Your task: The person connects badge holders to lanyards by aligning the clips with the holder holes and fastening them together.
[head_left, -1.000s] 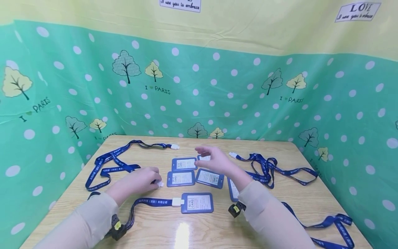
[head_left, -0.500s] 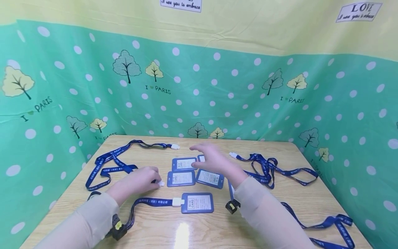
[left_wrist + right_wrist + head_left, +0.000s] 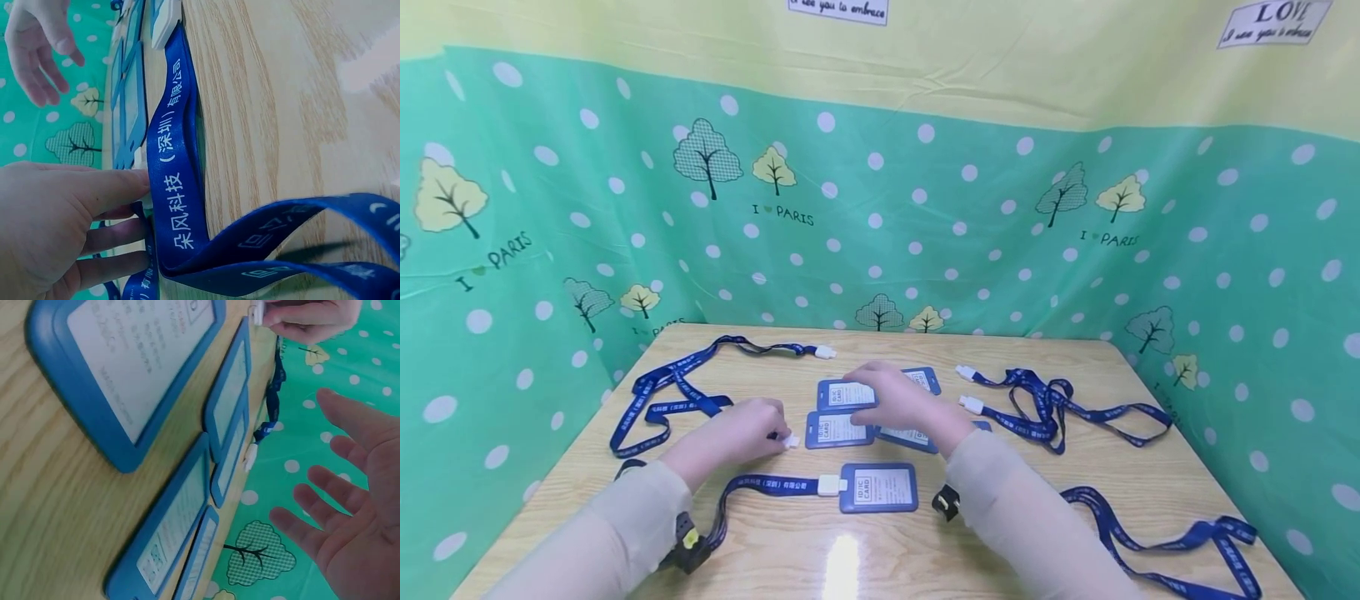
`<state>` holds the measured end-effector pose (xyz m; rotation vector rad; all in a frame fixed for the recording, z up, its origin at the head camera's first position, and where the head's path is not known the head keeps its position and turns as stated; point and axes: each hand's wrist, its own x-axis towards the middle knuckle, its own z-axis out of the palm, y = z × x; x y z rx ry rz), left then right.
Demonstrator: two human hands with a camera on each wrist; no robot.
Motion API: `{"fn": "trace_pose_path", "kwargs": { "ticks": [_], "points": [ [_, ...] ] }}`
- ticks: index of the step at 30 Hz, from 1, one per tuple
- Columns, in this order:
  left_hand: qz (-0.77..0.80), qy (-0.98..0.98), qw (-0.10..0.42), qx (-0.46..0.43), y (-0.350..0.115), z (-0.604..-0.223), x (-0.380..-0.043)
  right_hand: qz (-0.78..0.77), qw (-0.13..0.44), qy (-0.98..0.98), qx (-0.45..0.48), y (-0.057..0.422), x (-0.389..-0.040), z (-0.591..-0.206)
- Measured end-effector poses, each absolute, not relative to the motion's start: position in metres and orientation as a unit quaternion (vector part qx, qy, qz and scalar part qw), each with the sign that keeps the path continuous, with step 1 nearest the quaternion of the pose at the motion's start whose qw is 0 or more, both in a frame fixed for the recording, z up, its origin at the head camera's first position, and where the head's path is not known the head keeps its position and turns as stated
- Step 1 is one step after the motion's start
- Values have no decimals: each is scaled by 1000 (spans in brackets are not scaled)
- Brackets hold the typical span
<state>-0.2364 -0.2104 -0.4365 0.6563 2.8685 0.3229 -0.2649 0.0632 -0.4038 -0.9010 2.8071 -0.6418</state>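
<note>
Two hands work over a wooden table [image 3: 760, 575] spread with blue card holders and lanyards. The left hand [image 3: 739, 432], its fingers curled, pinches a small white clip [image 3: 791, 442] just left of the grouped holders. The right hand [image 3: 901, 408] hovers above that group with its fingers spread apart, holding nothing. Beneath and beside it, a mid-left card holder [image 3: 838, 431] lies flat, another card holder [image 3: 833, 395] just behind it, and a third is partly covered by the hand. Nearest the person, a front card holder [image 3: 880, 488] is joined by a white buckle [image 3: 830, 485] to a printed blue lanyard [image 3: 775, 485]. More lanyards lie loosely folded toward the right, including a front-right lanyard [image 3: 1206, 531]. Behind the table hangs a green dotted curtain [image 3: 850, 250] printed with trees.
</note>
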Motion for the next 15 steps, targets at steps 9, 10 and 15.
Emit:
{"fn": "trace_pose_path", "kwargs": {
  "ticks": [9, 10, 15],
  "points": [
    [106, 965, 100, 218, -208, -434, -238, -195, 95, 930, -295, 52, -262, -412],
    [106, 965, 102, 217, -208, -434, -238, -192, 100, 931, -295, 51, -262, -413],
    [97, 966, 104, 216, -206, -433, -240, -180, 116, 932, -292, 48, -261, -419]
  ]
}}
